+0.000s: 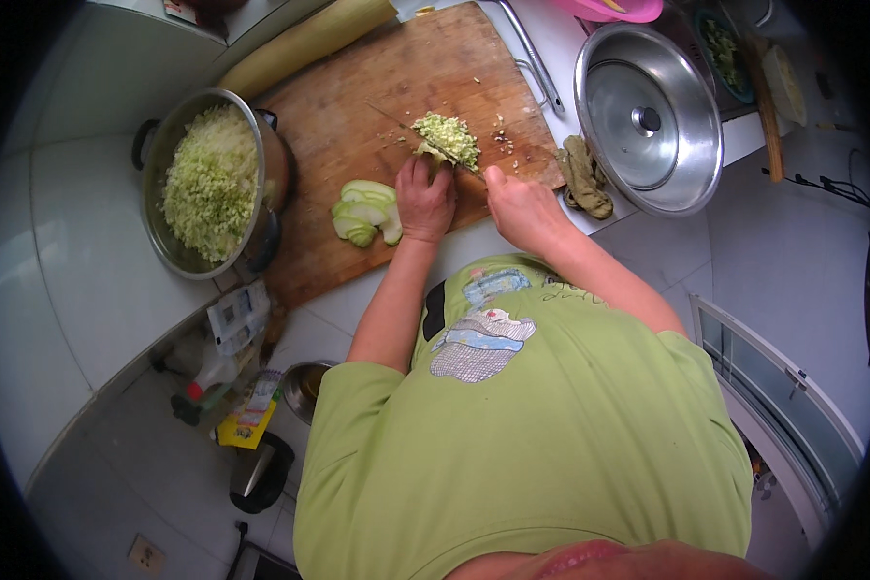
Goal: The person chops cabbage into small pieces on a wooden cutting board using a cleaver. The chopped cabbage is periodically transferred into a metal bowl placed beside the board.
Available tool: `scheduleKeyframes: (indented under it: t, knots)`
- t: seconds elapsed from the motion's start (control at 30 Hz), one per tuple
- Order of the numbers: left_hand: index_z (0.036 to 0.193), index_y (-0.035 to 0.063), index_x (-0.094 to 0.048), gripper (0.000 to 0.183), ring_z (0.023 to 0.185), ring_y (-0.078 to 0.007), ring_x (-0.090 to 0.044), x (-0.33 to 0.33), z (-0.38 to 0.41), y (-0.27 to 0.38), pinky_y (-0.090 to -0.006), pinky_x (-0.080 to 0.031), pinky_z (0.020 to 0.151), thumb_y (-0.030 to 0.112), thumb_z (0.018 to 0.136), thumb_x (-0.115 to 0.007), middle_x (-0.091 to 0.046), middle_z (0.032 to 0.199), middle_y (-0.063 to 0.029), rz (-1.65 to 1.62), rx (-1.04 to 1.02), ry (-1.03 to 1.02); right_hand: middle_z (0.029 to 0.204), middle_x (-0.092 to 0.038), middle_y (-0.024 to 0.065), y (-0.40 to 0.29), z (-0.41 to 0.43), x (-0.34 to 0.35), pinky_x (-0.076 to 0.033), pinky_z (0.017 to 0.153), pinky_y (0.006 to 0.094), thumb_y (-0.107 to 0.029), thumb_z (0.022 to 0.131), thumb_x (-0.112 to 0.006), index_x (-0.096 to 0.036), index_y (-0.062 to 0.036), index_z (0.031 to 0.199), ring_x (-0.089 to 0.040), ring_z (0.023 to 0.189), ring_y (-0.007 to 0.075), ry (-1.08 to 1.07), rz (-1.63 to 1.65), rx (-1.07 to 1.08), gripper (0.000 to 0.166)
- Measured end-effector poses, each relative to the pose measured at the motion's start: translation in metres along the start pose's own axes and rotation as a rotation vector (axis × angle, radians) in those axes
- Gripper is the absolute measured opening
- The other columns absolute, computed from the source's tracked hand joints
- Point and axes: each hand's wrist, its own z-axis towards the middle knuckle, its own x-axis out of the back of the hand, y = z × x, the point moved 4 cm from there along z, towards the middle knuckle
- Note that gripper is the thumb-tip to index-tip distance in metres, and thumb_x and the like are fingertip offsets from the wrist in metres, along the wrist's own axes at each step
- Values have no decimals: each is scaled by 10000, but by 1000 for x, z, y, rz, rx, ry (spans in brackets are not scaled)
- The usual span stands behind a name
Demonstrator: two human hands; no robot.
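My right hand (525, 210) is closed around the handle of a kitchen knife (438, 147), whose thin blade reaches left over a wooden cutting board (413, 61). Under and beyond the blade lies a small heap of finely chopped pale green vegetable (451, 135). Close against the near side of the blade, my left hand (426, 199) presses pale vegetable pieces to the board with bent fingers. Just left of that hand rests a pile of light green vegetable slices (366, 210). The knife handle is mostly hidden by my right fingers.
Left of the board stands a metal pot (261, 145) full of chopped vegetable. A large steel basin (591, 94) with a glass lid (638, 156) inside stands right, beside a crumpled cloth (586, 177). A thick rolling pin (304, 47) lies along the back; bottles and packets fill the left corner.
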Motion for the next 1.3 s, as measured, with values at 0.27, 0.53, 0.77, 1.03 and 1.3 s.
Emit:
scheduleKeyframes:
  t: [0.27, 0.53, 0.77, 1.03, 1.3]
  knots:
    - [935, 84, -648, 225, 1029, -353, -551, -7, -4, -7, -453, -482, 851, 58, 712, -647, -583, 1092, -126, 17, -44, -5, 773, -659, 255, 7, 13, -19, -526, 621, 529, -9, 828, -471, -446, 19, 939, -663, 708, 424, -122, 15, -88, 117]
    - [927, 85, -650, 216, 1038, -358, -546, -2, -3, -4, -456, -481, 860, 65, 713, -665, -587, 1075, -131, -10, 1, 31, 783, -657, 262, 3, 0, -2, -516, 638, 547, -16, 838, -459, -443, 17, 941, -659, 742, 435, -99, 42, -86, 109]
    - [935, 83, -648, 221, 1031, -358, -542, -6, -4, -8, -453, -476, 870, 66, 714, -661, -589, 1066, -126, -9, -37, -12, 764, -649, 270, 1, 8, -15, -517, 640, 541, -7, 822, -470, -435, 18, 943, -654, 733, 445, -135, 34, -91, 128]
    - [938, 72, -633, 236, 1036, -366, -532, 0, -4, -4, -457, -467, 885, 87, 705, -667, -566, 1085, -150, -74, 29, 26, 763, -651, 265, -1, -2, -2, -525, 645, 527, 1, 820, -466, -431, 19, 935, -657, 730, 442, -62, 66, -81, 121]
    - [941, 69, -627, 239, 1034, -373, -529, -5, -5, -8, -458, -466, 884, 77, 704, -664, -562, 1082, -153, -56, -3, -25, 740, -657, 242, 0, 10, -22, -530, 642, 526, -6, 820, -472, -433, 19, 939, -665, 738, 434, -104, 12, -72, 128]
